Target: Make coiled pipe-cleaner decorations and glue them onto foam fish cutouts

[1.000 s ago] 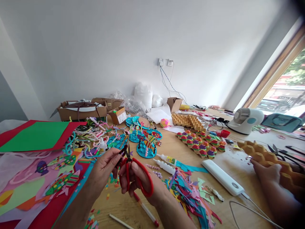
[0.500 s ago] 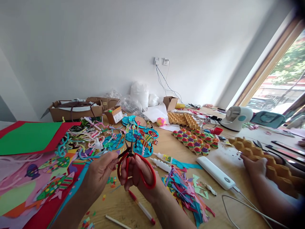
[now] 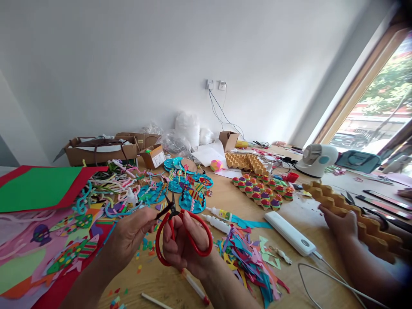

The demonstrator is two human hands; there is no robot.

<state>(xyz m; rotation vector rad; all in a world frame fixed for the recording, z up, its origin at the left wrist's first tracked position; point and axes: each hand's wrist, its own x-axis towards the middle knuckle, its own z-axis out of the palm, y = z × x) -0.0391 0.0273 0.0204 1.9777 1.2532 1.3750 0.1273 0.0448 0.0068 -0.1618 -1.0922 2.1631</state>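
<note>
My right hand (image 3: pixel 186 242) is wrapped round the red handles of a pair of scissors (image 3: pixel 197 234), whose dark blades stand apart and point away from me. Close by on the left, my left hand (image 3: pixel 137 231) pinches a small dark strip (image 3: pixel 163 211) that reaches to the scissor blades. Its exact kind is too small to make out. Below my right hand lies a pen with a red end (image 3: pixel 195 286). Beyond the blades sit blue decorated discs (image 3: pixel 192 201) with paper fish on them.
Glue bottles (image 3: pixel 217 223), paper scraps (image 3: pixel 247 262) and a white power bank (image 3: pixel 289 234) lie to the right. Another person's hand (image 3: pixel 341 223) holds an egg carton (image 3: pixel 363 223) at far right. Coloured sheets (image 3: pixel 41 186) and pipe cleaners (image 3: pixel 112 184) cover the left.
The scissors' handles have spread wider and the blades have opened more. My hands have shifted slightly left and down, and the view has turned a little.
</note>
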